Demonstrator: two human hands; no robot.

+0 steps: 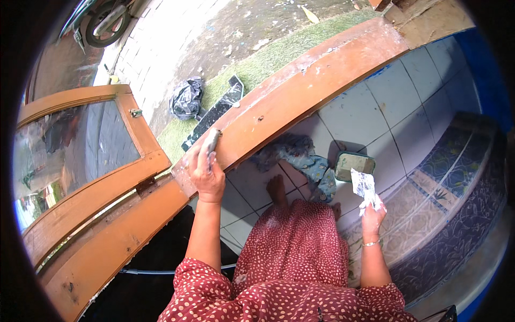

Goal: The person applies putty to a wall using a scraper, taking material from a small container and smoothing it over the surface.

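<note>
At the far left, beyond a pale paved strip, stands a vehicle's wheel (110,24), and nearer on the left is a wooden frame (140,121) with a glass pane (80,142) and a small metal catch (135,112). To its right, on the ground on the far side of the beam, sit a crumpled black plastic bag (186,99) and, just beside it, a dark flat board (221,109). The left hand (208,177) is at the left end of the orange-brown wooden beam (300,102), its fingers bent and gathered round a slim grey piece (213,140) over the top face; its exact kind is hard to tell. The beam slants from there to the far right, marked with pale smears. Nearer than the beam, a blue patterned cloth (311,166) lies on the tiled floor (370,115), with a green-rimmed square container (351,166) just right of it. Near the container, the right hand (372,212), whitened at the fingers, pinches a flat, white-smeared piece (363,183) pointing away. Rightmost lies a blue-and-beige patterned mattress (456,166).
</note>
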